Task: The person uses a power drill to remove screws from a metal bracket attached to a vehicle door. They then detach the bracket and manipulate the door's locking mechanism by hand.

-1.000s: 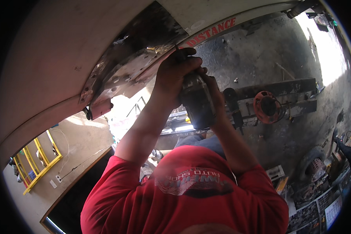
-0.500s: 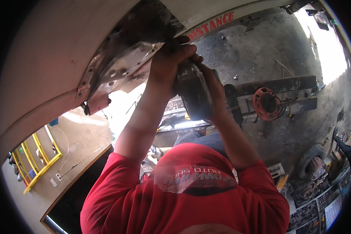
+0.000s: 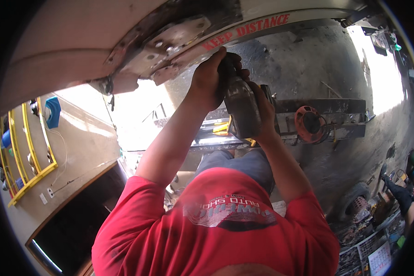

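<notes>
Both my hands are raised in front of me, around a dark, rounded, bottle-shaped object (image 3: 243, 108); its exact kind is unclear. My left hand (image 3: 208, 82) wraps its upper end, thumb pointing up. My right hand (image 3: 266, 115) is closed around its right side, lower down, with most of the fingers hidden behind it. Just above and left of the hands runs a pale vehicle body panel (image 3: 69, 50), with a worn bare-metal bracket plate (image 3: 177, 34) full of holes. Whether the object touches the panel, I cannot tell.
A dark metal beam (image 3: 326, 106) lies across the concrete floor (image 3: 290, 64), with an orange-red cable reel (image 3: 309, 124) on it. Yellow shelving (image 3: 32, 179) stands at left. A tire (image 3: 354, 200) and cluttered racks lie at lower right, near another person's dark-clothed leg (image 3: 395, 188).
Both hands and the dark object have shifted slightly right relative to my view. The panel and bracket plate now sit higher, showing more red lettering, and the hands appear further from the plate.
</notes>
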Available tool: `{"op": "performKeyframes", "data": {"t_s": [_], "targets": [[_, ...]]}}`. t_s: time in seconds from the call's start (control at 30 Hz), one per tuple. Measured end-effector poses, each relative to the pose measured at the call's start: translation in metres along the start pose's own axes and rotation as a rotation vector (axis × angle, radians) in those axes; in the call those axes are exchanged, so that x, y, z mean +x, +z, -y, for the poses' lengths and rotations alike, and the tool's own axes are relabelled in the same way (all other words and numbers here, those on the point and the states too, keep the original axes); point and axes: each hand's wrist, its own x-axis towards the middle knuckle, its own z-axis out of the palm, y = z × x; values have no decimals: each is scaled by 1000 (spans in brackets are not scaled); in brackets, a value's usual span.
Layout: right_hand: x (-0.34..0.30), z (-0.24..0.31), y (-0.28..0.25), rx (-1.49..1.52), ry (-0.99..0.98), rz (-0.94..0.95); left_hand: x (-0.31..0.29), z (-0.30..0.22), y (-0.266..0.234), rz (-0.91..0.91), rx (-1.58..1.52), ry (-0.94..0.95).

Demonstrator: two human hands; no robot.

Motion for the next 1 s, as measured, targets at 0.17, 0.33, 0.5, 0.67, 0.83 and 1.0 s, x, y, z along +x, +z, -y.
{"op": "performKeyframes", "data": {"t_s": [0.17,0.33,0.5,0.67,0.83,1.0], "targets": [[-45,-5,11,27,-54,84,-45,2,-59,130,280,-30],[-92,-17,16,1537,925,106,-97,-13,-206,-162,565,-28],[-157,-26,10,1408,1122,111,-124,70,-483,-815,1439,-161],[-177,-20,22,980,913,278,-117,147,-544,-886,1483,-437],[-186,-4,29,223,697,326,-92,169,-535,-991,1596,-444],[-191,7,40,42,611,324,-90,172,-547,-953,1498,-439]]}}
